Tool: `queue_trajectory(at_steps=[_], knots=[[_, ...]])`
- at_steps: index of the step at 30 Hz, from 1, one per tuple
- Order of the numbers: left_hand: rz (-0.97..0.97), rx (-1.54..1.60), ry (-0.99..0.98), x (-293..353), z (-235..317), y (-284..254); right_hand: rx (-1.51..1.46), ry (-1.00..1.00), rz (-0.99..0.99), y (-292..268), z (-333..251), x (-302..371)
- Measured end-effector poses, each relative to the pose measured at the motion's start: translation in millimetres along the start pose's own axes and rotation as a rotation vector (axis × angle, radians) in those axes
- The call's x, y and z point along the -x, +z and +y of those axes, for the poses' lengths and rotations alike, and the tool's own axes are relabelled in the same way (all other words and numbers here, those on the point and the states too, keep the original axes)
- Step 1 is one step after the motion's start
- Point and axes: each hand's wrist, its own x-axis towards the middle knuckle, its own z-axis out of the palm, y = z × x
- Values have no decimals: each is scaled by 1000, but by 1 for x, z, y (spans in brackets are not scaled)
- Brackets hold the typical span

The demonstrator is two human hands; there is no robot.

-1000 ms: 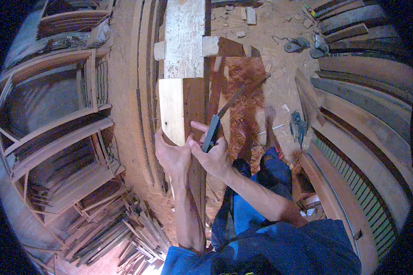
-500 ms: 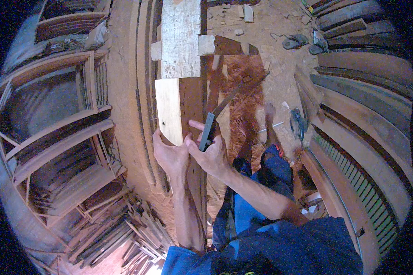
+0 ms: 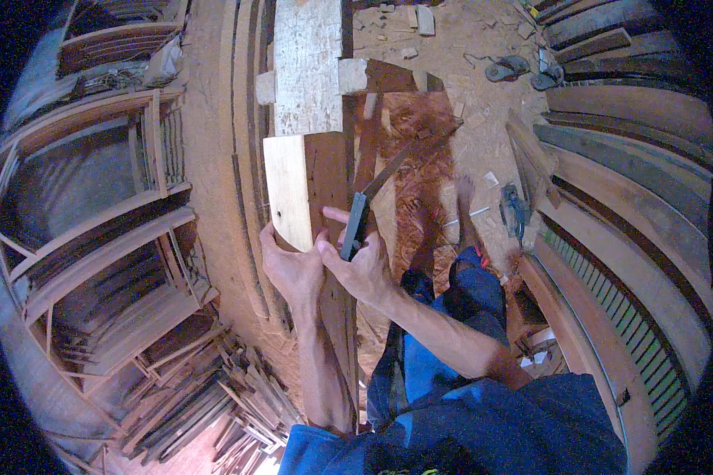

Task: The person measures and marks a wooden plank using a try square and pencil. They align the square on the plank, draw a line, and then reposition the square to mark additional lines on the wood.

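A wooden block with a pale top face [image 3: 288, 186] and a reddish-brown side [image 3: 325, 178] lies lengthwise before me, its far end against the whitish worn beam. My left hand [image 3: 293, 265] grips its rounded near end, thumb toward the brown side. In my right hand [image 3: 364, 269] is a carpenter's square [image 3: 355, 226] with a dark, thick stock and a thin blade slanting away to the upper right. My right thumb meets the left one, while a right finger reaches toward the brown side. The palm hides part of the stock.
The whitish beam [image 3: 307, 79] runs away from me, with a cross-piece at its sides. Wooden frames [image 3: 95, 170] and stacked sticks [image 3: 190, 404] stand left. Curved boards [image 3: 634, 150] lean right. Power tools [image 3: 507, 70] lie on the dusty floor among wood scraps.
The block and both hands sit slightly further left in the picture, and the beam has shifted likewise. Both grips look the same.
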Motion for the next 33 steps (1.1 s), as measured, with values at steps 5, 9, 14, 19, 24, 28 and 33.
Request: queue_trajectory(at_steps=[5, 9, 14, 19, 24, 28, 33], knots=[[4, 35, 24, -1, -1, 0, 5, 8, -6, 0, -2, 0], [-2, 75, 22, -1, -5, 3, 28, -6, -18, -1, -3, -1], [-20, 119, 21, -3, -14, 7, 96, -97, 59, -7, 7, 2], [91, 105, 313, -3, -11, -5, 79, 87, -38, -40, 17, 6], [-296, 335, 222, 33, 28, -37, 478, -121, -203, -43, 16, 14], [-529, 114, 119, 33, 56, -47, -4, 81, -464, -26, 7, 23], [-418, 77, 302, 11, 53, -47, 368, -275, -347, -27, -9, 16]])
